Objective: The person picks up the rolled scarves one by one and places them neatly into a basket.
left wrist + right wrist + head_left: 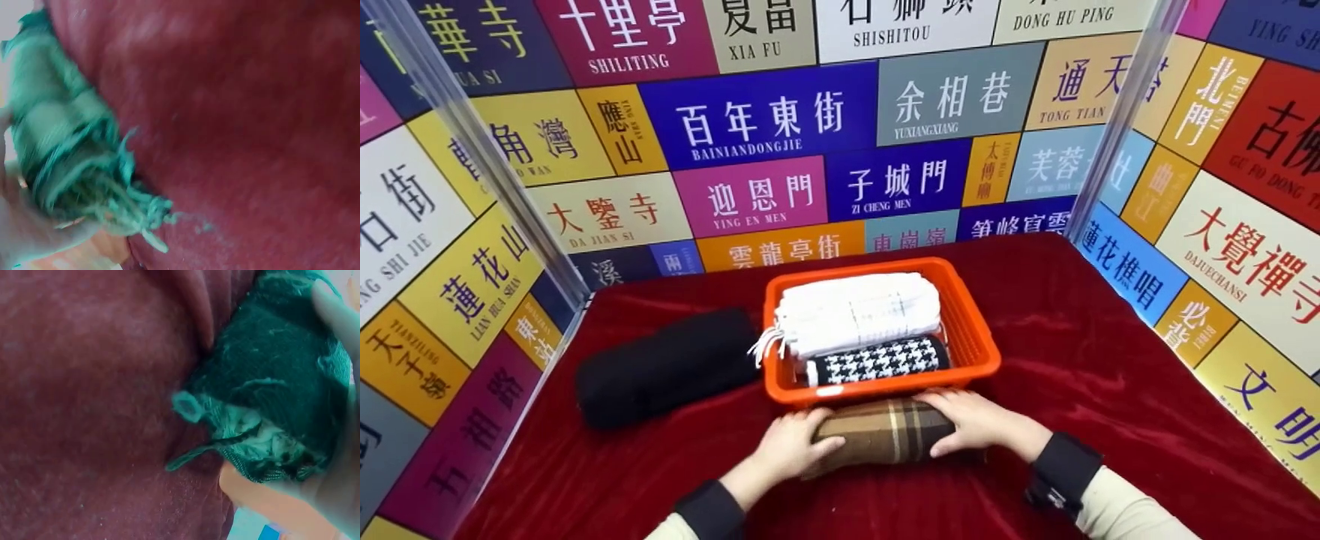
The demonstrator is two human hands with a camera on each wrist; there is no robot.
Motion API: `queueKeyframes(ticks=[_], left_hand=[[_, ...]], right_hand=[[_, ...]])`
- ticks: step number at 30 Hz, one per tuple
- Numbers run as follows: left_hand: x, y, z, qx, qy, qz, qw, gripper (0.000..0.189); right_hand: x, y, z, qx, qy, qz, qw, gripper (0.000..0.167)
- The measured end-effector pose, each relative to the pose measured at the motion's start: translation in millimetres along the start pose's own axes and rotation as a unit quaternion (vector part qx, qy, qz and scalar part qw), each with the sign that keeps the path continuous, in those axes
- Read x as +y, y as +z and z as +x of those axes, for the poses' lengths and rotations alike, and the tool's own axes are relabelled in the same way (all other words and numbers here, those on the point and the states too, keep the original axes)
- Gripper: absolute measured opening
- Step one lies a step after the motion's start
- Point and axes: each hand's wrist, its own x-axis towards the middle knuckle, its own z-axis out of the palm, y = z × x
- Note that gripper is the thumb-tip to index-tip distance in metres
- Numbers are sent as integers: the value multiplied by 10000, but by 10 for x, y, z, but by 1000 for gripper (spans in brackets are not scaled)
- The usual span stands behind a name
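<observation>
the two hands of a person are apart from each other, and each is clamped on one end of the same thing. this is a brown plaid rolled cloth with pale stripes (pixel 885 433), which lies sideways just in front of the basket, on the near side. the left hand (pixel 789 448) grips its left end, and the right hand (pixel 976 421) grips its right end, with the thumbs on the near side. in the left wrist view, which is blurred, loose fringe threads come out from the end of the roll. in the right wrist view, the other end shows its folded layers and one loose thin strip.

the orange plastic basket (pixel 976 330) contains a white rolled cloth with fringe (pixel 859 311), and in front of it a black and white houndstooth roll (pixel 881 362). some white fringe hangs over the left rim. just beside the basket, on the left, lies a thick plain black roll (pixel 667 369). all stands on a dark red velvet cloth (pixel 1110 420). behind are walls of colourful panels with chinese characters (pixel 765 112).
</observation>
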Motion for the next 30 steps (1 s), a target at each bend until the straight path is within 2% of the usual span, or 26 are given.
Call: queueKeyframes(ticks=[2, 4, 7, 10, 13, 19, 23, 30], left_hand=[[-61, -62, 36, -206, -200, -642, 9975, 47], [-106, -90, 74, -404, -400, -1199, 9912, 46], [-127, -77, 106, -763, -594, -1630, 9819, 51], [-114, -40, 118, -1001, -674, -1500, 9813, 57], [-93, -28, 117, -1028, -654, -1081, 9866, 65], [-102, -9, 96, -1061, -250, -514, 9927, 80], [-114, 7, 83, -1074, -28, -390, 9934, 66], [-121, 28, 65, -907, -5, -345, 9953, 48]], right_hand=[[-1, -10, 34, -29, 194, 107, 9997, 79], [-10, 0, 77, -58, 416, 73, 9991, 78], [-13, 48, 122, -25, 574, 19, 9983, 78], [8, 114, 127, 113, 498, -39, 9987, 78], [36, 163, 102, 329, 327, -39, 9989, 79], [78, 216, 63, 537, 17, 15, 9986, 80], [92, 223, 52, 509, -58, 141, 9986, 74], [81, 229, 18, 723, -104, 53, 9973, 67]])
